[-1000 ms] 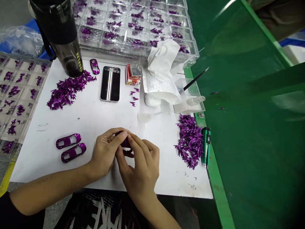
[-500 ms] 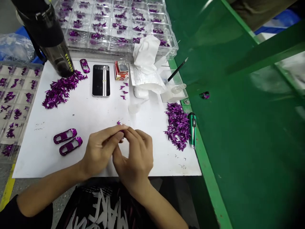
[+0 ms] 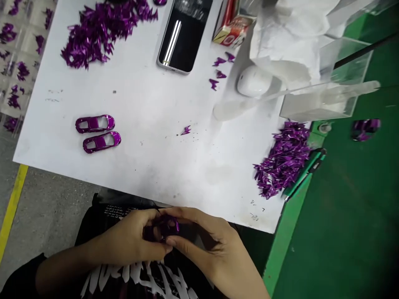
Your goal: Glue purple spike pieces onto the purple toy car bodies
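I see the left hand [image 3: 137, 238] and right hand [image 3: 212, 241], fingers closed round a purple car shell [image 3: 168, 226], before the black garment [image 3: 148, 284], just past the white sheet's [image 3: 156, 166] near edge

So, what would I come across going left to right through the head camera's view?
Clear plastic compartment tray → two glossy purple toy-car shells → held dark-purple toy-car shell → four small jagged purple pieces → spiky purple heap → purple-and-black car shape.
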### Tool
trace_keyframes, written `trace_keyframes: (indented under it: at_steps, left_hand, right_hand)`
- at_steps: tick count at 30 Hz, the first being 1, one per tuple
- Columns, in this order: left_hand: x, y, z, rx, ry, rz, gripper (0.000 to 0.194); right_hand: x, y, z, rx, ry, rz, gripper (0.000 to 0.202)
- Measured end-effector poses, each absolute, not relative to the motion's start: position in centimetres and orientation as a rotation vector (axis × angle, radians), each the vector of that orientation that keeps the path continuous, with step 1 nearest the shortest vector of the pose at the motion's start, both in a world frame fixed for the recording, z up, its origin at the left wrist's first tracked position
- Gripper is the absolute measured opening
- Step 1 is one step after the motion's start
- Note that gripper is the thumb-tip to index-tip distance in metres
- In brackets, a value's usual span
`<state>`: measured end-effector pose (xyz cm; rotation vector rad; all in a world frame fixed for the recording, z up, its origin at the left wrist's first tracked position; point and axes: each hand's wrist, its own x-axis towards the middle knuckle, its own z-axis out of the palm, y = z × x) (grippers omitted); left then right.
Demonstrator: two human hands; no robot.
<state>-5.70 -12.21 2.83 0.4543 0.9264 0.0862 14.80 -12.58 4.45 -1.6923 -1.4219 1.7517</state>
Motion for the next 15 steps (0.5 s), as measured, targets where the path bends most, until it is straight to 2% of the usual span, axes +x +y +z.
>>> trace_keyframes:
  at_steps: [6, 9, 15]
  left_hand:
    - [-3.6, -12.5, -0.4, 0.348, 0.921, 0.254, 0.013]
    - [-2.7, -12.6, -0.7, 0.335, 0.904, 0.308, 0.009]
    - [-0.9, -12.7, 0.2, 0.224, 1.023, 0.513, 0.022]
  right_hand:
    - [14.2, -11.2, 3.8, -1.734, -1.642, 1.464, 0.023]
    - [14.3, -10.5, 3.8, -1.73, -1.698, 1.449, 0.024]
    - [14.7, -9.0, 4.3, -1.785, -1.773, 1.595, 0.02]
